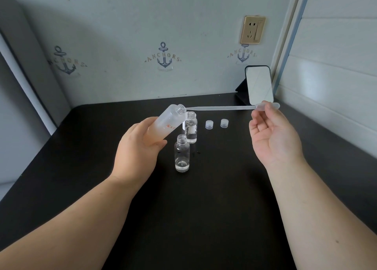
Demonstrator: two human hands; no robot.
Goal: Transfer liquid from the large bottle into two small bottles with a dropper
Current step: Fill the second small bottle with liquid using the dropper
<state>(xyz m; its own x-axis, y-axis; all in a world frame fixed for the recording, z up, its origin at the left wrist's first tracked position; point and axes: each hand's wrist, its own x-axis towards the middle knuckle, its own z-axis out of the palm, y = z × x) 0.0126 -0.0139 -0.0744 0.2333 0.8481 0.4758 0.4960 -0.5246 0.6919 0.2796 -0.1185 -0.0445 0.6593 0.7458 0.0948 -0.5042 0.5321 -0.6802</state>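
Frosted large bottle (166,124) tilted; dropper (224,107) at its mouth.

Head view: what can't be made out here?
- Liquid level in the large bottle: frosted wall and the left hand hide it.
- Whether the dropper holds liquid: stem too thin and clear; the right hand pinches over the bulb.
- Lower part of the far small bottle: partly behind the large bottle.
- Red label text: too small.

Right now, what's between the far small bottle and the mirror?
Two loose caps on the table, between the far small bottle and the mirror. Head view.
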